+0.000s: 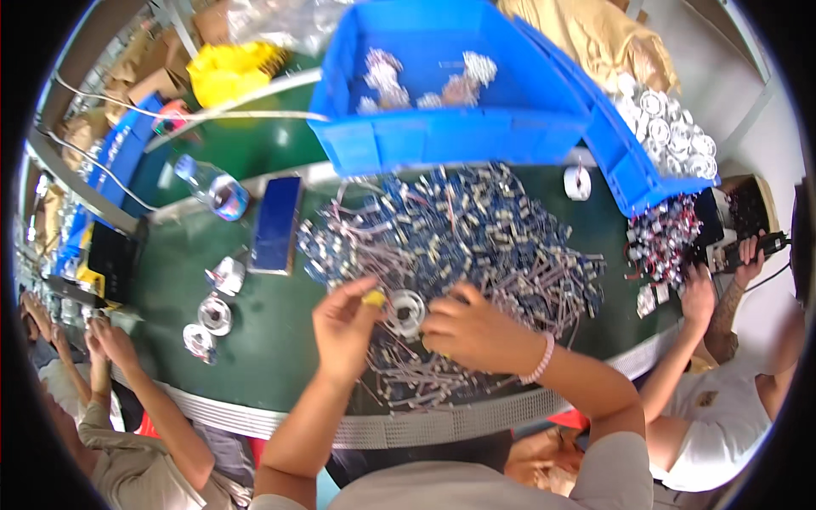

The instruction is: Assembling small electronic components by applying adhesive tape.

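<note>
A white ring-shaped plastic housing (405,314) is between my two hands, over the pile of parts. At its left rim, my left hand (342,330) has thumb and index finger closed together, with a small yellow patch at the fingertips. My right hand (473,333) is curled at the housing's right side; what its fingers grip, if anything, is hidden. A pink beaded bracelet (540,359) circles my right wrist. Beneath and beyond both hands spreads a heap of small blue circuit boards (455,217) with white connectors. Bundles of pale wired leads (416,374) lie nearest me.
Several white housings (214,314) sit on the green table (280,340) at left, near a dark blue box (276,225) and a plastic bottle (212,189). Beyond the heap stands a large blue bin (450,140). Co-workers' hands (697,297) are busy at both sides.
</note>
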The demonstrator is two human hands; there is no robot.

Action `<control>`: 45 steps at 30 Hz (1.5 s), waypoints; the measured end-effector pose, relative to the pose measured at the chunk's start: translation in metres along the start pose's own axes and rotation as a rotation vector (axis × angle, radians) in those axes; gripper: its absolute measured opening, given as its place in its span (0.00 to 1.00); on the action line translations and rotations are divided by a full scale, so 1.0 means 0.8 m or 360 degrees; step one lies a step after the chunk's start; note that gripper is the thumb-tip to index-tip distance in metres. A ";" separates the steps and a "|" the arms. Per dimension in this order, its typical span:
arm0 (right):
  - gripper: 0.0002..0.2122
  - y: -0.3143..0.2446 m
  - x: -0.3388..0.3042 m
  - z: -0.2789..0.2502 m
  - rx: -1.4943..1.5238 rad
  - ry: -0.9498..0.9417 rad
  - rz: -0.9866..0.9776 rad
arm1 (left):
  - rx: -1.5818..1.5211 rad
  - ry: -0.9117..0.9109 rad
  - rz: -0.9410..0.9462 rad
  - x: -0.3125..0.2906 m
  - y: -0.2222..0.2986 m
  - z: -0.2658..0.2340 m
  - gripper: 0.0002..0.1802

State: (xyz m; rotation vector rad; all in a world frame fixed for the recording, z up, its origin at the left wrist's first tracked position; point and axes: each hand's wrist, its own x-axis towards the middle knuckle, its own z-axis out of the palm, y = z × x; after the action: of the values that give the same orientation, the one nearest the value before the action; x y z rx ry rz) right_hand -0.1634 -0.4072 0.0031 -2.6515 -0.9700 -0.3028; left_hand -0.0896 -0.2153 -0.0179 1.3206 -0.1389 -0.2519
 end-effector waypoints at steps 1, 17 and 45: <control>0.07 -0.005 -0.005 0.003 0.0008 -0.0102 -0.0051 | 0.0013 0.0025 0.0009 -0.004 0.001 0.003 0.13; 0.08 -0.004 0.015 0.003 0.0443 0.1127 0.0707 | -0.0011 -0.0573 0.0266 -0.013 -0.001 0.018 0.16; 0.05 -0.013 0.000 0.022 0.0714 0.0873 0.0773 | -0.0026 -0.0520 -0.0031 -0.029 0.009 0.013 0.15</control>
State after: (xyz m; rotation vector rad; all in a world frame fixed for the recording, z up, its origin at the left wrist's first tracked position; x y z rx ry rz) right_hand -0.1687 -0.3934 -0.0108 -2.1198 -0.1790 -0.5742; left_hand -0.1141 -0.2171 -0.0071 1.2579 -0.3989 -0.4838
